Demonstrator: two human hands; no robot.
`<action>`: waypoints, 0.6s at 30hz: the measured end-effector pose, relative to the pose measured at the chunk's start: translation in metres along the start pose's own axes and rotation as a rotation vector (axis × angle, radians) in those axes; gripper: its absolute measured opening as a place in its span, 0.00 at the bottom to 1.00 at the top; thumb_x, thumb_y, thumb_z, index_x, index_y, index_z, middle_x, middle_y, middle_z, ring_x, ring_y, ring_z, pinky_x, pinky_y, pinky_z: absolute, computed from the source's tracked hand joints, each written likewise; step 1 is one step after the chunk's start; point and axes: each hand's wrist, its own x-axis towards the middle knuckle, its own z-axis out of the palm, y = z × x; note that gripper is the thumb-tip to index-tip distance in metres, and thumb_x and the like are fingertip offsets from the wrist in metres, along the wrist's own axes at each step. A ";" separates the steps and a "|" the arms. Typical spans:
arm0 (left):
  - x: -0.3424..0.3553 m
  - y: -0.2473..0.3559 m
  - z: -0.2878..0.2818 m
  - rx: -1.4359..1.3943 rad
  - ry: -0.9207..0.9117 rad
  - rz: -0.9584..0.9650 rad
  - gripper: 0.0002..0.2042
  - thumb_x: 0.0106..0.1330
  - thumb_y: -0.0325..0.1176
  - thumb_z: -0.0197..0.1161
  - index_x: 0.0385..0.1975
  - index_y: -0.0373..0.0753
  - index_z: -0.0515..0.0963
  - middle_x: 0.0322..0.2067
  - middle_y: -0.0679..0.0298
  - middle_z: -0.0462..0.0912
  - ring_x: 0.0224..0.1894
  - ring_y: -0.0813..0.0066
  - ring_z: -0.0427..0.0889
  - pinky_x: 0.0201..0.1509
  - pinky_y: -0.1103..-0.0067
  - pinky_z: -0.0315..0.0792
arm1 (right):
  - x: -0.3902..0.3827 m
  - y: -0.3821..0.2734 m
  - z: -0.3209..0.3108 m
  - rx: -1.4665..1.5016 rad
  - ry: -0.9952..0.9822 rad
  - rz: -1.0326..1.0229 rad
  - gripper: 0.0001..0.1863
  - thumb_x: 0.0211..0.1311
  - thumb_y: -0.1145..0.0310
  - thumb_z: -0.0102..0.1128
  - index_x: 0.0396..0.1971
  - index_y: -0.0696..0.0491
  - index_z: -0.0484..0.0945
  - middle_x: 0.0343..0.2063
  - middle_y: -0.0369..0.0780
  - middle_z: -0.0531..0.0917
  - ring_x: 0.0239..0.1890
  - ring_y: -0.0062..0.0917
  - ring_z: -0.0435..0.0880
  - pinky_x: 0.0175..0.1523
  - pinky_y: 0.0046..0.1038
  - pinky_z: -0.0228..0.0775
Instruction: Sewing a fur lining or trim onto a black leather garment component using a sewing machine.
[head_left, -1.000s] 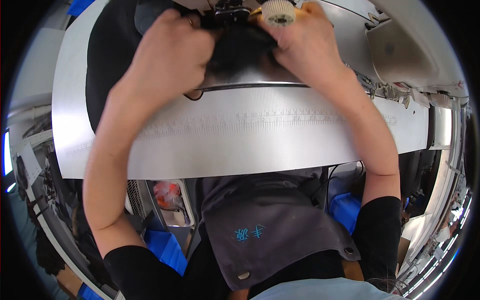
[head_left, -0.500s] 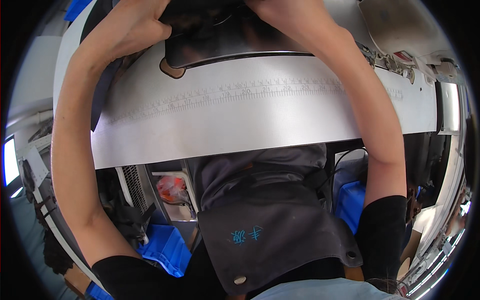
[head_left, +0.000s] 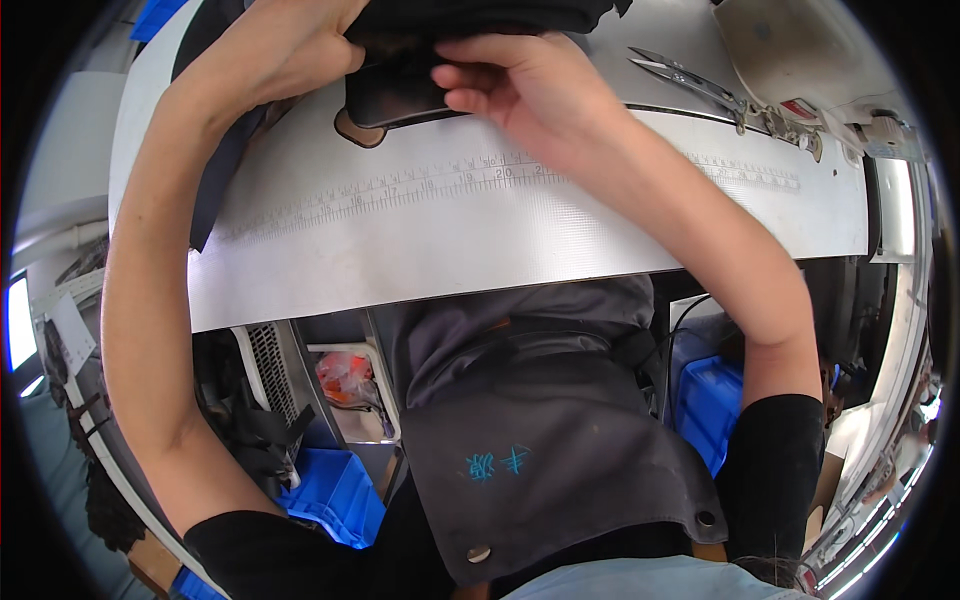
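Black fabric lies across the far part of the table, its far side cut off by the upper edge of the picture. My left hand is curled closed at its left side, gripping the fabric, with the fingertips partly hidden. Just right of it, my right hand hangs over the fabric's near edge. Its fingers are bent but apart, and nothing shows between them. Under both hands is a glossy dark plate. A small brown rounded piece sticks out from its near left corner.
The white tabletop carries a printed ruler scale. Metal scissors lie at the far right, beside a pale machine part. Dark cloth hangs near my left forearm. Below the table are blue bins and a tray with a red bagged item.
My right hand has come left and nearer, off the fabric's right side, toward my left hand. The fabric has shifted away and the scissors are now uncovered. The left hand has barely moved.
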 end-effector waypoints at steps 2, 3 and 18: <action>-0.005 -0.004 0.004 -0.016 0.101 0.131 0.09 0.43 0.22 0.55 0.25 0.25 0.71 0.24 0.44 0.73 0.31 0.47 0.74 0.38 0.67 0.67 | -0.004 -0.006 -0.006 0.033 -0.088 0.157 0.07 0.59 0.76 0.58 0.36 0.63 0.77 0.29 0.42 0.82 0.26 0.22 0.80 0.33 0.23 0.76; -0.007 -0.004 0.004 -0.016 0.101 0.129 0.09 0.43 0.22 0.55 0.25 0.25 0.71 0.24 0.44 0.73 0.31 0.47 0.74 0.38 0.67 0.67 | -0.003 -0.008 -0.004 0.033 -0.089 0.158 0.07 0.59 0.76 0.58 0.36 0.63 0.77 0.29 0.42 0.82 0.26 0.22 0.80 0.33 0.23 0.76; -0.009 -0.001 0.004 -0.061 0.144 0.139 0.09 0.43 0.21 0.56 0.27 0.26 0.73 0.30 0.43 0.75 0.37 0.48 0.74 0.43 0.68 0.68 | -0.034 -0.026 -0.045 -0.226 -0.434 0.432 0.16 0.68 0.59 0.50 0.25 0.54 0.74 0.15 0.33 0.74 0.16 0.16 0.71 0.23 0.19 0.67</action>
